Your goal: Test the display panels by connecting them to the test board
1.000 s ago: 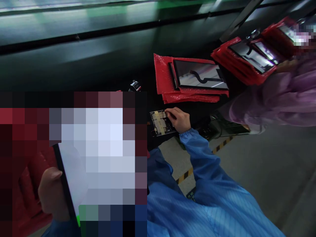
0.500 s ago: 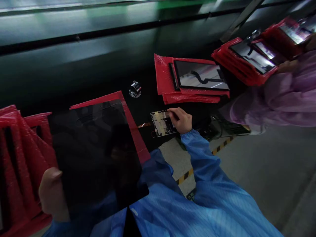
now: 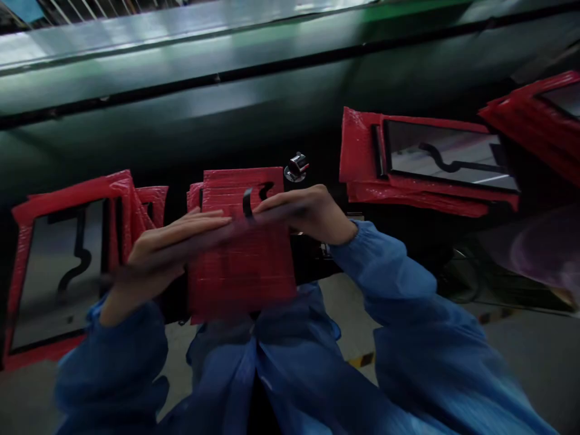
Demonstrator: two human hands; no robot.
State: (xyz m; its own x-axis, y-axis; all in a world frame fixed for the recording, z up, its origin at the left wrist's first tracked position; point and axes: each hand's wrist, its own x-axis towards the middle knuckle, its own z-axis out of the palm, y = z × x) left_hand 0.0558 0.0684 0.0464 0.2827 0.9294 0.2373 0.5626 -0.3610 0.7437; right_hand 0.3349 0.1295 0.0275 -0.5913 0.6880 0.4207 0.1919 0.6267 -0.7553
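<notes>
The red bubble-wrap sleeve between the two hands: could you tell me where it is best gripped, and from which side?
Probably by its two side edges, coming in from left and right: the red sleeve is flat and wide, as the left hand and right hand show. The picture is blurred.

Glossy red wrap [image 3: 244, 266], seemingly plastic; blue cloth sleeves [image 3: 389, 284]; shiny metal fitting [image 3: 296, 167]; panels [image 3: 448, 156] mirror-smooth.

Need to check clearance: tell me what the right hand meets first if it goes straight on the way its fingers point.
The right hand points left; first in line is probably the left hand; depth is blurred.
</notes>
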